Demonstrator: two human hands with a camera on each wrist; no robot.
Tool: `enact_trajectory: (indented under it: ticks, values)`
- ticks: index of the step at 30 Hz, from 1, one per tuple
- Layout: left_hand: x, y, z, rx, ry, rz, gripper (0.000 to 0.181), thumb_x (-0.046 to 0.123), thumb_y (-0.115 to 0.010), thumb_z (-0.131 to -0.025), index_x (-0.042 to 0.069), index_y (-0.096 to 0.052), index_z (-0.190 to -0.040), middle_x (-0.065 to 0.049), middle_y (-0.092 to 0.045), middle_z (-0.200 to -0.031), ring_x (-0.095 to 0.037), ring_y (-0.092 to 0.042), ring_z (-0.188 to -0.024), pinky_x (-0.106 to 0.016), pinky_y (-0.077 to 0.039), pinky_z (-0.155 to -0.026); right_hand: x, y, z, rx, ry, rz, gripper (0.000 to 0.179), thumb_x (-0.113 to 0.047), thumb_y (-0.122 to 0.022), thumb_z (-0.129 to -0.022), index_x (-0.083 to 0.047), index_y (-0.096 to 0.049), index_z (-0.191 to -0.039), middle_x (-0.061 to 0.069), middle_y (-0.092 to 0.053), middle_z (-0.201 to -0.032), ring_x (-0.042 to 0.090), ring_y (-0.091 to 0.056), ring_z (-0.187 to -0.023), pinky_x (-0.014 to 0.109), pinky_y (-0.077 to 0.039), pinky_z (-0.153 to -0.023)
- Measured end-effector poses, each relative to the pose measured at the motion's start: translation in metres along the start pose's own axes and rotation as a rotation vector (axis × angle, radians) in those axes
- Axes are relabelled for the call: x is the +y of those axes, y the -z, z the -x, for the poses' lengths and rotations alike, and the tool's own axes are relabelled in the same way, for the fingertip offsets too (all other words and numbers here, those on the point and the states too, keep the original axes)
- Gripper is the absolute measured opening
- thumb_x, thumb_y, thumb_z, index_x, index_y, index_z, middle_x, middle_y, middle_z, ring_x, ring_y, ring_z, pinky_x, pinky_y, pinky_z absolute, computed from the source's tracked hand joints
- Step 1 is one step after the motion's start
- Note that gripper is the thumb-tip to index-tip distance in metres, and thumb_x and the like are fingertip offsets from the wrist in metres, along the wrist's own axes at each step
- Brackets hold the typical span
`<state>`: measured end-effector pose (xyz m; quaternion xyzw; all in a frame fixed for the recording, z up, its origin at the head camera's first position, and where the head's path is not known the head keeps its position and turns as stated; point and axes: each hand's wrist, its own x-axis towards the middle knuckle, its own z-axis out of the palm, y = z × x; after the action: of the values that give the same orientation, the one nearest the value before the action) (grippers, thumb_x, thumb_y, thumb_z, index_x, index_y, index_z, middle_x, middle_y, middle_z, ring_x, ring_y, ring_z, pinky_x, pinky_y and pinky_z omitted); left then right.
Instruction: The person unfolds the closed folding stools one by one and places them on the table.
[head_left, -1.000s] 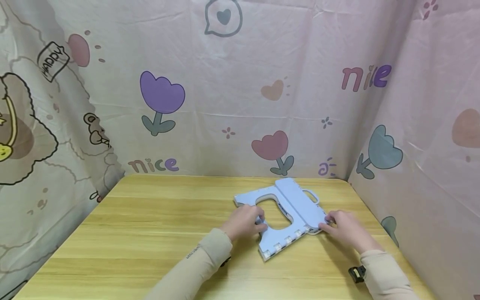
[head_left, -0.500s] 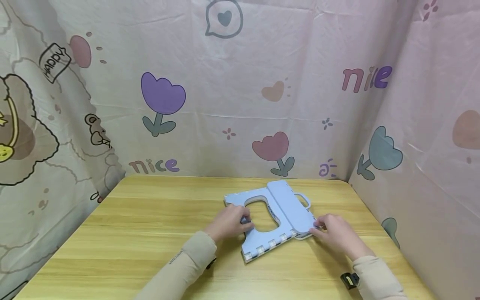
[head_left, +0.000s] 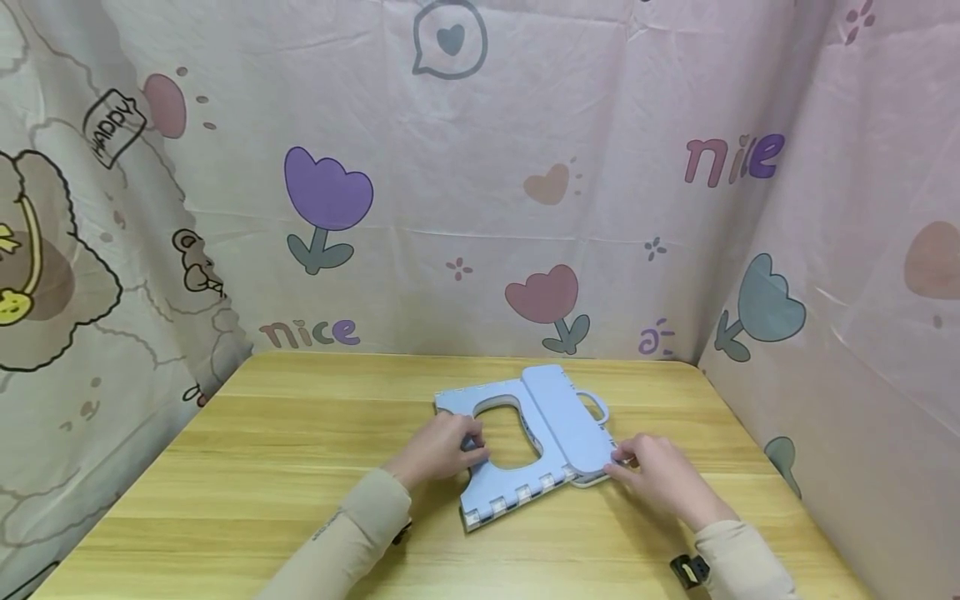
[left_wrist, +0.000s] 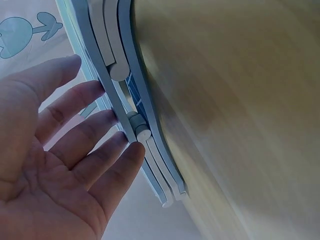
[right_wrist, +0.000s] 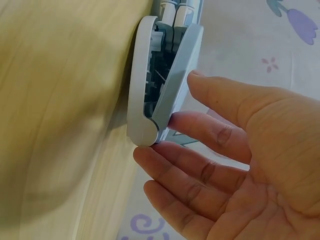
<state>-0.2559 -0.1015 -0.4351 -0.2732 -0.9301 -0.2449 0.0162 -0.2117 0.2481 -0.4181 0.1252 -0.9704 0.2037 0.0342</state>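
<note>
A light blue plastic folding stool (head_left: 558, 421) lies folded flat on the wooden table, with an arched opening in its leg panel and a small loop handle at its far right edge. My left hand (head_left: 437, 451) holds the inward-curved left edge of the leg panel; in the left wrist view its fingertips (left_wrist: 122, 140) meet the hinged edge. At the stool's near right corner, my right hand (head_left: 663, 475) holds the end of the seat part. The right wrist view shows the thumb by the top face and fingertips (right_wrist: 145, 154) at the hinge end, between slightly parted seat halves.
The wooden table (head_left: 300, 450) extends on all sides of the stool. A patterned cloth (head_left: 450, 167) hangs along the table's back and both sides.
The folding stool has slid left across the table, turning only slightly. Both hands have moved left along with it, staying at the same edges.
</note>
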Motion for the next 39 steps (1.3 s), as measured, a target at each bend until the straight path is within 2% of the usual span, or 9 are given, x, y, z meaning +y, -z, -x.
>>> enact_trajectory:
  ticks: [8,14,17,20,23,25,33,37,39]
  values:
    - [-0.007,0.004,0.007,0.003,0.019,-0.007,0.014,0.022,-0.080,-0.099,0.018,-0.074,-0.087,0.007,-0.067,-0.081,-0.008,-0.055,-0.069,-0.022,-0.048,-0.064,-0.009,-0.004,0.001,-0.014,-0.019,-0.012,0.019,-0.028,-0.085,-0.091,-0.013,-0.081,-0.102,0.002,-0.081,-0.101,0.019,-0.072,-0.093,0.052,-0.062,-0.091]
    - [-0.013,0.008,0.015,0.004,0.015,-0.003,0.011,0.017,-0.081,-0.097,0.017,-0.075,-0.088,0.007,-0.069,-0.084,-0.007,-0.054,-0.072,-0.023,-0.050,-0.067,-0.017,-0.008,0.003,-0.001,-0.008,-0.037,0.015,-0.022,-0.089,-0.085,-0.015,-0.080,-0.096,0.001,-0.079,-0.096,0.015,-0.070,-0.089,0.046,-0.064,-0.086]
    - [-0.016,0.010,0.020,0.009,0.016,0.010,0.009,0.016,-0.082,-0.096,0.016,-0.076,-0.089,0.003,-0.074,-0.091,-0.009,-0.057,-0.075,-0.024,-0.051,-0.069,-0.021,-0.011,0.004,0.013,0.012,-0.049,0.014,-0.018,-0.090,-0.084,-0.016,-0.080,-0.094,-0.001,-0.078,-0.093,0.012,-0.069,-0.086,0.043,-0.064,-0.084]
    - [-0.020,0.012,0.025,0.012,0.020,0.023,0.008,0.014,-0.083,-0.095,0.015,-0.078,-0.090,-0.008,-0.080,-0.108,-0.014,-0.066,-0.083,-0.025,-0.051,-0.071,-0.025,-0.014,0.004,0.022,0.024,-0.065,0.014,-0.016,-0.090,-0.083,-0.016,-0.080,-0.092,-0.002,-0.078,-0.091,0.010,-0.069,-0.084,0.040,-0.064,-0.082]
    - [-0.024,0.015,0.029,0.009,0.024,0.028,0.007,0.013,-0.083,-0.095,0.015,-0.078,-0.091,-0.018,-0.078,-0.126,-0.022,-0.074,-0.096,-0.026,-0.052,-0.071,-0.028,-0.016,0.004,0.023,0.024,-0.082,0.013,-0.015,-0.090,-0.083,-0.016,-0.080,-0.092,-0.004,-0.078,-0.090,0.008,-0.068,-0.082,0.037,-0.064,-0.081]
    - [-0.026,0.017,0.032,0.005,0.033,0.030,0.007,0.013,-0.082,-0.095,0.016,-0.078,-0.091,-0.020,-0.075,-0.134,-0.025,-0.076,-0.102,-0.025,-0.051,-0.070,-0.030,-0.017,0.004,0.019,0.027,-0.091,0.013,-0.015,-0.089,-0.084,-0.016,-0.081,-0.093,-0.004,-0.078,-0.090,0.007,-0.067,-0.082,0.034,-0.064,-0.080]
    - [-0.031,0.021,0.040,0.014,0.051,0.043,0.012,0.012,-0.083,-0.094,0.019,-0.075,-0.088,-0.021,-0.072,-0.140,-0.024,-0.075,-0.103,-0.026,-0.050,-0.071,-0.035,-0.022,0.006,0.016,0.074,-0.102,0.012,-0.014,-0.089,-0.084,-0.015,-0.082,-0.094,-0.006,-0.076,-0.087,0.005,-0.065,-0.079,0.023,-0.059,-0.073]
    - [-0.032,0.024,0.044,0.014,0.062,0.046,0.014,0.010,-0.083,-0.094,0.019,-0.074,-0.087,-0.021,-0.071,-0.141,-0.024,-0.074,-0.103,-0.025,-0.048,-0.069,-0.038,-0.024,0.007,0.017,0.084,-0.104,0.013,-0.013,-0.089,-0.083,-0.015,-0.082,-0.094,-0.006,-0.075,-0.087,0.005,-0.065,-0.079,0.024,-0.060,-0.074]
    - [-0.033,0.025,0.045,0.013,0.065,0.054,0.015,0.008,-0.084,-0.093,0.018,-0.074,-0.086,-0.022,-0.071,-0.140,-0.029,-0.076,-0.107,-0.024,-0.048,-0.069,-0.041,-0.025,0.008,0.015,0.095,-0.111,0.014,-0.010,-0.090,-0.082,-0.014,-0.082,-0.093,-0.004,-0.075,-0.087,0.007,-0.067,-0.079,0.026,-0.063,-0.074]
